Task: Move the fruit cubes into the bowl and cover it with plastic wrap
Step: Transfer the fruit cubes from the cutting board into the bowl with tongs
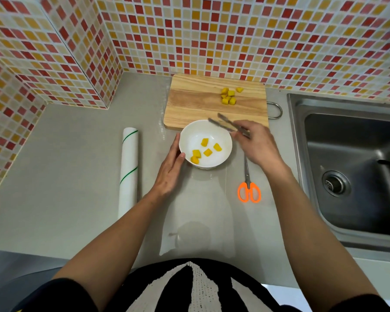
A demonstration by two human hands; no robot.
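A white bowl [190,137] stands on the grey counter with several yellow fruit cubes [207,152] in it. More fruit cubes [229,96] lie in a small heap on the wooden cutting board [196,102] behind the bowl. My left hand [170,171] rests flat against the bowl's left side, thumb on the rim. My right hand [256,145] holds metal tongs [226,125] over the bowl's far right rim, their tips apart and empty. A roll of plastic wrap [129,170], white with green stripes, lies to the left of the bowl.
Orange-handled scissors [248,188] lie on the counter right of the bowl, partly under my right hand. A steel sink [347,167] fills the right side. Tiled walls close the back and left. A clear sheet lies on the counter in front.
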